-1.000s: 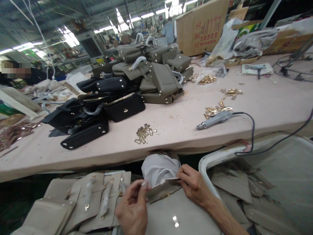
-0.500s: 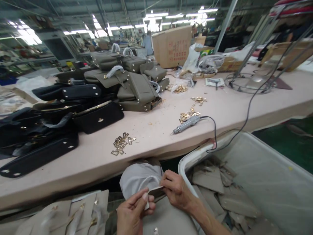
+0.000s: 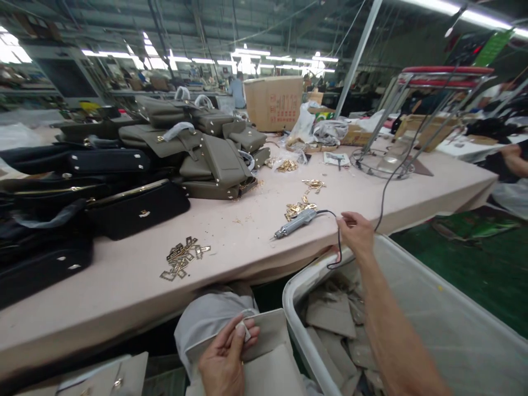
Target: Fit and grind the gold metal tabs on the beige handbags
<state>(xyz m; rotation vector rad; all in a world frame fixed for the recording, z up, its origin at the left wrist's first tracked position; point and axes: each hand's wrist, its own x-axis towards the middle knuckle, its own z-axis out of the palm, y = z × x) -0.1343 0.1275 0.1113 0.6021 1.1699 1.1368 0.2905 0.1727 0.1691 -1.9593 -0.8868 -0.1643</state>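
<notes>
My left hand (image 3: 229, 352) is closed, thumb against fingers, on a small whitish piece (image 3: 246, 330) at the raised flap of a grey bag (image 3: 272, 368). That bag lies over my lap. My right hand (image 3: 357, 234) is stretched out above the bin's rim, fingers bent and slightly apart, with nothing seen in them. It is beside the cord of a grey electric screwdriver (image 3: 295, 223), which lies on the table. Gold metal fittings (image 3: 299, 208) lie just behind the screwdriver. Flat metal frames (image 3: 181, 257) form a small pile nearer the table's front edge.
Black handbags (image 3: 138, 209) and olive-grey handbags (image 3: 223, 165) are heaped on the table's left. A white bin (image 3: 412, 286) of grey pieces stands at my right. Behind are a cardboard box (image 3: 274, 103) and an upturned stool (image 3: 447, 77). A person's arm (image 3: 513, 159) shows at far right.
My right hand has left the bag flap and moved up and right towards the screwdriver's cord. My left hand stays at the flap. The view has turned rightward.
</notes>
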